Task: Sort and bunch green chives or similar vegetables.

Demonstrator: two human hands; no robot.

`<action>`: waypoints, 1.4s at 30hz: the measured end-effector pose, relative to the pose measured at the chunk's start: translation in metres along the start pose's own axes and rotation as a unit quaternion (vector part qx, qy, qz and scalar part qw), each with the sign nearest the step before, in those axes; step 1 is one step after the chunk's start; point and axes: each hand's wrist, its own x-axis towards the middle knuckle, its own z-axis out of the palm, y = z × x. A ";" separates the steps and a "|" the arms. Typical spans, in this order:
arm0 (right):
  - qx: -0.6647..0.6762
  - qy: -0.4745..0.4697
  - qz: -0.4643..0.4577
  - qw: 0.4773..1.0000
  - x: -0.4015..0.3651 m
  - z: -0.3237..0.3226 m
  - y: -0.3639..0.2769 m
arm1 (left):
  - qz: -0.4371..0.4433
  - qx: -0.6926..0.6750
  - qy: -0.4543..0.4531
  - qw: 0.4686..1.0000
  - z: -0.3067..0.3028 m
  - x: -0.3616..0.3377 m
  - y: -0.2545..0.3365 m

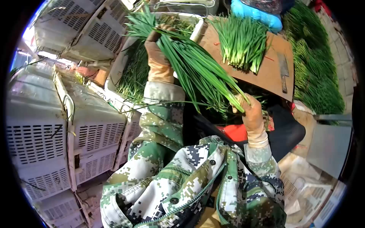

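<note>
A long bunch of green stalks (pixel 201 64) slants across the middle, leafy tips at the upper left and pale ends at the lower right. Wrapped round its leafy part is my left hand (pixel 156 53), in a tan glove. My right hand (pixel 251 114), also gloved, closes on the pale stalk ends. Beyond them, a second pile of cut green stalks (pixel 243 41) lies on a brown board (pixel 213 38), beside a knife (pixel 283 70) with a dark handle.
Stacked white slotted crates (pixel 34 125) fill the left side. A white bin (pixel 112 78) with loose greens stands behind my left arm. Heaped greens (pixel 315 64) lie at the right, near a grey panel (pixel 329 140). A blue bundle (pixel 251 15) sits at the back.
</note>
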 end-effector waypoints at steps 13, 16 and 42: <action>0.141 0.019 0.020 0.990 0.000 -0.008 0.022 | -0.021 0.081 0.126 0.988 -0.017 0.039 0.030; 0.112 0.019 0.000 0.994 -0.002 -0.013 0.013 | 0.011 0.157 0.198 0.968 -0.019 0.044 0.036; 0.192 0.103 -0.007 0.976 -0.028 -0.106 0.017 | 0.097 0.201 0.112 0.968 -0.025 0.067 0.212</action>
